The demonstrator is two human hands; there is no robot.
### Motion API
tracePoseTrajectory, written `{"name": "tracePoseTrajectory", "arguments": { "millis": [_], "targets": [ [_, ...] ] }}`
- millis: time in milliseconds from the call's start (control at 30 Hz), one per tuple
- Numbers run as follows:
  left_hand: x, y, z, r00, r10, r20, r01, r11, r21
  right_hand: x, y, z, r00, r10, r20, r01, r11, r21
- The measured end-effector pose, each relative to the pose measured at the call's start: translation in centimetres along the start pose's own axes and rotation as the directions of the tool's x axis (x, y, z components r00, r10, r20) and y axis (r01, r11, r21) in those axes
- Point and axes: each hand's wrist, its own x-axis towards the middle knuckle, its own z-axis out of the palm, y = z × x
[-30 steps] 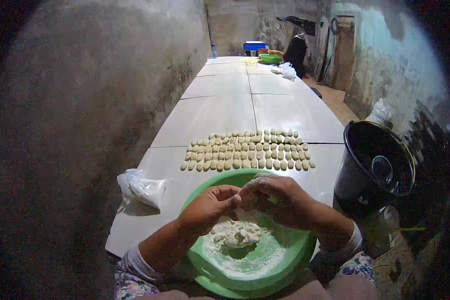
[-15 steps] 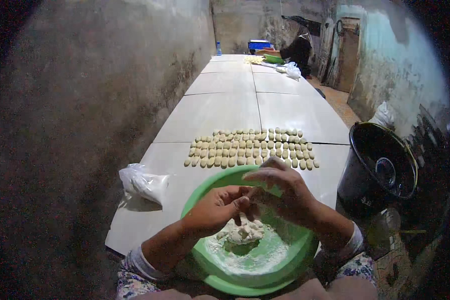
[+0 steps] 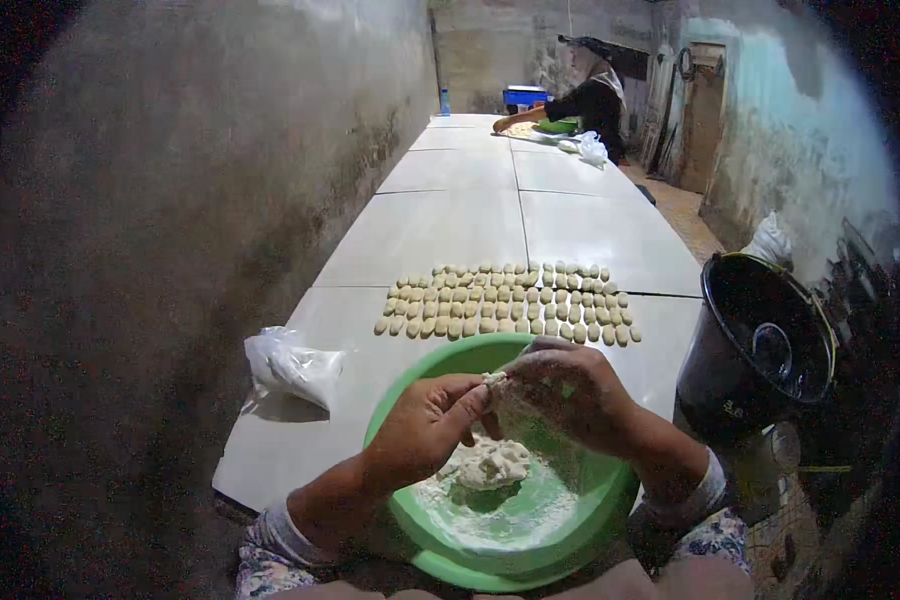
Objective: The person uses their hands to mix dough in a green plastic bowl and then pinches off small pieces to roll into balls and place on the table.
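A small piece of pale dough [image 3: 494, 380] sticks up from the pinched thumb and fingers of my left hand [image 3: 425, 425]. Close against it on the right is my right hand [image 3: 575, 395], bent inward; its fingers are blurred, so their grip on the dough is unclear. Both hands are over a green basin [image 3: 410, 545]. Inside the basin a larger lump of dough [image 3: 495, 463] rests on scattered white flour [image 3: 545, 510]. Just beyond the basin, several rows of small oval dough pieces [image 3: 500, 300] lie on the white table [image 3: 445, 235].
A clear plastic bag with white powder [image 3: 295, 370] lies on the table at left. Beside the right edge stands a black bucket [image 3: 760, 340]. At the far end a person [image 3: 595, 100] reaches over the table near another green basin [image 3: 557, 126] and a blue crate [image 3: 525, 97].
My right hand has lowered and its fingers have curled toward my left hand. The dough piece now shows above the left fingertips. The far person has straightened, with an arm stretched across the table.
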Motion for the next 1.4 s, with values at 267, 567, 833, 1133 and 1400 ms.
{"name": "tracePoseTrajectory", "arguments": {
  "millis": [267,567,833,1133,1400],
  "targets": [
    [0.4,-1.8,-0.7,0.994,-0.061,0.086,0.068,0.993,-0.092,0.1,-0.3,-0.3,0.996,-0.005,0.084,0.002,1.0,0.031],
    [0.2,-1.2,-0.1,0.984,-0.097,0.146,0.128,0.967,-0.22,0.0,-0.3,0.4,0.99,-0.132,-0.04,0.129,0.989,-0.074],
    [-0.4,-1.7,0.1,0.993,-0.031,0.114,0.028,0.999,0.026,0.3,-1.9,0.0,0.987,-0.109,0.116,0.108,0.994,0.012],
    [0.5,-2.5,-0.5,0.989,0.023,0.144,0.01,0.974,-0.227,-0.6,-1.0,0.6,0.965,-0.215,0.148,0.248,0.935,-0.254],
    [0.1,-0.3,-0.2,0.975,-0.109,0.193,0.137,0.981,-0.138,-0.6,-0.8,-0.2,0.987,-0.093,0.133,0.127,0.955,-0.27]
  ]
}}
